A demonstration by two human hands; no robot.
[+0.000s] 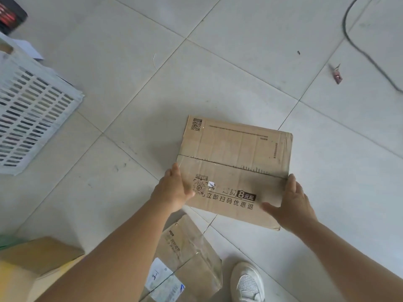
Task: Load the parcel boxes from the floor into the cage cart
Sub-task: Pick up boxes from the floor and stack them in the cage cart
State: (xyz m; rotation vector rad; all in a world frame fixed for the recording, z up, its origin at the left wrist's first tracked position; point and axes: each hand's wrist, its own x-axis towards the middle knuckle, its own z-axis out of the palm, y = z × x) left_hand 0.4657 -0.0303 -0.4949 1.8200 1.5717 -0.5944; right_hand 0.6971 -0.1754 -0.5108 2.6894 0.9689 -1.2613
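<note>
Head view, looking down at a pale tiled floor [218, 68]. At the far left lies a white slotted plastic crate [32, 110], blurred, with a dark red-striped object [11, 14] beyond it in the top corner. In the bottom left corner sits a cardboard box with a yellowish flap [37, 262]. Just right of that, partly hidden under the left forearm, a taped parcel box [189, 253] rests on the floor, a white shipping label [161, 280] on its near side. The left hand [172, 190] presses against the left edge of a flat brown printed parcel box [235, 168], thumb lying over the top face and fingers wrapped down the side. This box is at the centre of the frame, over the tiles; whether its underside touches the floor cannot be told. The right hand [290, 203] clasps the box's right near corner, thumb spread across the top and fingers curled around the edge. Below, near the bottom edge, a white shoe [247, 282] stands on the tiles. At the upper right, a dark cable [357, 42] curves across the floor, with a small reddish scrap [337, 76] beside it.
</note>
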